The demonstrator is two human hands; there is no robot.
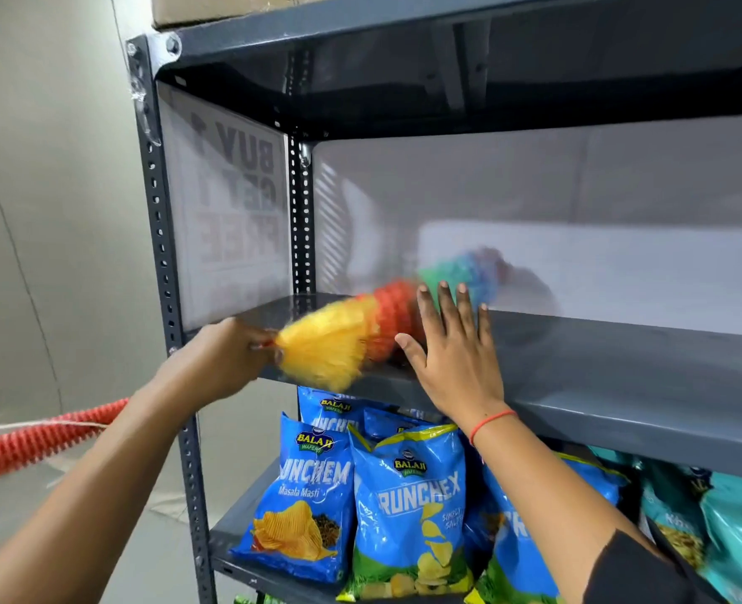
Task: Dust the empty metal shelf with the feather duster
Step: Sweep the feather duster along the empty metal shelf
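A rainbow feather duster (352, 329), yellow near the handle, then orange, green and blue, lies across the empty grey metal shelf (613, 377), blurred by motion. My left hand (230, 355) is shut on its handle at the shelf's front left corner. My right hand (452, 346) rests flat on the shelf with fingers spread, just right of the orange and green part, partly covering it. The duster's blue tip (478, 272) reaches toward the white back panel.
Blue snack bags (408, 507) fill the shelf below, with teal bags (730, 529) at the right. A perforated grey post (160, 237) stands at the left front. A red bristly brush (34, 442) hangs at the left. A cardboard box (230, 6) sits on top.
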